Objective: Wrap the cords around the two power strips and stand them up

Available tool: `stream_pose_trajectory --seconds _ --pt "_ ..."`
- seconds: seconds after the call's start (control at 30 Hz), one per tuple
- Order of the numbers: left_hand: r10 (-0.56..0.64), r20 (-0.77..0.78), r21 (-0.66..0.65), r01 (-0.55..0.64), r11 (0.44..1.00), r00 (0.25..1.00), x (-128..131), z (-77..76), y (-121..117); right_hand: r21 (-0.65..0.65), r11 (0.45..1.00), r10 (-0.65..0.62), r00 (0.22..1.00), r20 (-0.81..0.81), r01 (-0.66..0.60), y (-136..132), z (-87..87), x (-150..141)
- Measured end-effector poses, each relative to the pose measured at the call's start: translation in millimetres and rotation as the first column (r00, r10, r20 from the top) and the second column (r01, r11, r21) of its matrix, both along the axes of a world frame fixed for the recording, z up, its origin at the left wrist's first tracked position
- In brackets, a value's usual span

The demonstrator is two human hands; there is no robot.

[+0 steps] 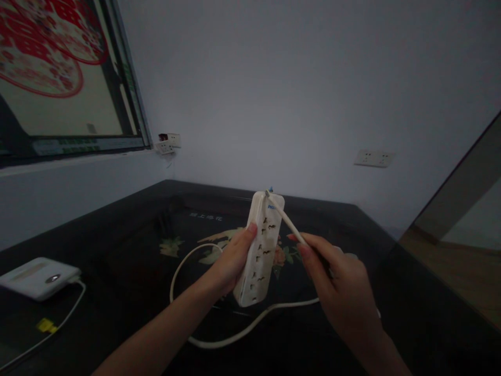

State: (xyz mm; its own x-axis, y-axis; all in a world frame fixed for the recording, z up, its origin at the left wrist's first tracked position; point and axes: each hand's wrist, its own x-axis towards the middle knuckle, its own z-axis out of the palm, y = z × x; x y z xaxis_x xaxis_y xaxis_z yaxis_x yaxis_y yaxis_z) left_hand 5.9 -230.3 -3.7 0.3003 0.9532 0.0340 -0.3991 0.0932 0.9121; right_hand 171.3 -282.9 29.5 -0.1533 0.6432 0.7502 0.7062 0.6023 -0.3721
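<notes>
A white power strip [258, 256] is tilted up above the dark table, its row of sockets facing me. My left hand [233, 258] is closed around its left side, with the thumb on the near edge. My right hand [338, 282] pinches the strip's white power cord [287, 222] a short way from where it meets the top end. From there the cord passes behind or through my right hand and loops [219, 344] below the strip and round to the left. What else my right palm holds is hidden.
The glossy black table [129, 224] has a floral print. At left lies a white box-shaped device [41, 277] with a thin cable [74, 308] and yellow tag [47, 326]. Wall sockets [373, 158] are behind at right; others [166, 143] hang loose near the window [74, 115].
</notes>
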Motion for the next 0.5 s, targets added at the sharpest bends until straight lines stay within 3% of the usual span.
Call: stream_pose_trajectory --seconds 0.33,0.5 --pt "-0.068 0.16 -0.191 0.098 0.977 0.985 -3.1 7.6 -7.8 0.044 0.998 -0.039 0.999 0.007 0.039 -0.2 1.1 2.3" --pt "-0.029 0.203 -0.276 0.086 0.957 0.979 0.6 8.0 -8.6 0.008 1.0 -0.018 0.996 0.09 0.017 5.1 -13.4 -11.1"
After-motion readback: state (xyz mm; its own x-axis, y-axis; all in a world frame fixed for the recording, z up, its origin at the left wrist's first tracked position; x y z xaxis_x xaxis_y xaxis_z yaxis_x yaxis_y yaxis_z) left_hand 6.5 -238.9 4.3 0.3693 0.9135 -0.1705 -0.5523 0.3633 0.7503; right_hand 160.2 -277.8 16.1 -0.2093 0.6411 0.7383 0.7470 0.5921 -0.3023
